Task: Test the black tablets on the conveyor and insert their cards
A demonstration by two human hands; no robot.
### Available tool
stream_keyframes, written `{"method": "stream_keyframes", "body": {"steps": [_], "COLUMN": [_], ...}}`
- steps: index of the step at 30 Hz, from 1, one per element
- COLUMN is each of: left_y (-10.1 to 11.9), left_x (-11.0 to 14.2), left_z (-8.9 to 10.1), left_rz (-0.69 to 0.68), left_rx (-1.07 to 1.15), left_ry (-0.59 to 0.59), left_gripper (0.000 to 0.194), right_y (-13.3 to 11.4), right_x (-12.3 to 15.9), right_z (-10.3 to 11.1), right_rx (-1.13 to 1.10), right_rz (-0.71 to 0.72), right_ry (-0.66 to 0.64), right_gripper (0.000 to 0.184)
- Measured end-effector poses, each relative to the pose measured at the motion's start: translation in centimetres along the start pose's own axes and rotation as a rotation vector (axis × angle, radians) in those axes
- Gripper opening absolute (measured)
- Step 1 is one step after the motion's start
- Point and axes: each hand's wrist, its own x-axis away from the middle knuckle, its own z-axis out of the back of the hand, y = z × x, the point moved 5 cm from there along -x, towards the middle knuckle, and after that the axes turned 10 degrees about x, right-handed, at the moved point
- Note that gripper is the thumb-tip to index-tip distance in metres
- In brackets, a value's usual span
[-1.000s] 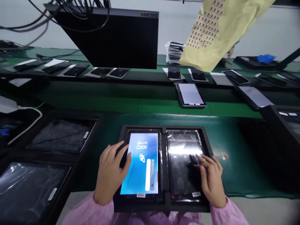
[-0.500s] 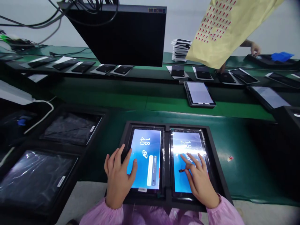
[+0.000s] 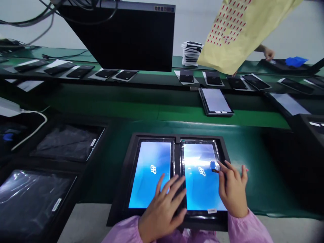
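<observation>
Two lit tablets lie side by side in a black foam tray (image 3: 128, 148). The left tablet (image 3: 149, 155) and the right tablet (image 3: 199, 189) both show a blue screen with a white logo. My left hand (image 3: 164, 202) is over the lower inner part of the left tablet, fingers spread, holding nothing; whether it touches the glass I cannot tell. At the right edge of the right tablet, my right hand (image 3: 233, 189) pinches a small flat dark piece (image 3: 215, 170) between thumb and index finger. A blue patch shows beside the piece; its kind is unclear.
A black tray at left holds film-covered tablets (image 3: 32, 199). Beyond, a stack of tablets (image 3: 217, 101) rests on the green surface, and dark devices on white sheets (image 3: 187, 76) line a shelf. A monitor (image 3: 121, 40) and a yellow sheet (image 3: 227, 37) hang above. Another person's hand (image 3: 268, 54) is far right.
My left hand has moved right across the left tablet. My right hand has shifted right with the small piece. Clock and notification have gone from the left screen; the right clock is gone too.
</observation>
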Motion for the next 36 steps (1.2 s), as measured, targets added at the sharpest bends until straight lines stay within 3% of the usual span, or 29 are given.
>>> {"method": "stream_keyframes", "body": {"steps": [4,6,10,12,16,20,22,25,31,36], "left_y": [-4.1,-5.5,-5.7,-5.5,-6.7,-9.3,-10.1,-10.5,-11.0,-11.9], "left_x": [1.4,1.8,0.3,-0.6,0.4,4.8,5.9,4.2,-2.6,-2.9], "left_z": [3.2,3.8,2.4,1.3,1.3,5.3,7.0,7.5,4.5,3.7], "left_rz": [0.197,0.245,0.161,0.099,0.068,0.156,0.161,0.166,0.159,0.200], "left_rx": [-0.128,-0.172,-0.162,-0.164,-0.176,-0.198,-0.292,-0.357,-0.201,-0.160], "left_ry": [0.151,0.174,0.102,0.051,0.031,0.193,0.258,0.291,0.181,0.146], "left_gripper": [0.042,0.042,0.045,0.048,0.051,0.027,0.017,0.012,0.026,0.034], "right_y": [-1.0,-2.1,-6.3,-7.3,-4.9,-0.5,0.9,1.4,1.0,1.4], "right_x": [-0.2,0.1,0.6,0.6,0.2,0.4,0.3,-0.7,-3.6,-4.0], "right_z": [-1.8,-1.8,-0.2,0.9,1.4,0.8,0.5,0.0,-2.3,-3.5], "right_rx": [0.041,0.009,-0.321,-0.467,-0.504,-0.462,-0.419,-0.362,-0.307,-0.332], "right_rz": [-0.044,-0.017,0.251,0.308,0.138,-0.038,-0.083,-0.039,0.130,0.151], "right_ry": [-0.071,-0.101,-0.244,-0.268,-0.137,-0.018,0.017,0.016,-0.100,-0.128], "right_gripper": [0.021,0.017,0.012,0.017,0.016,0.011,0.009,0.008,0.009,0.010]}}
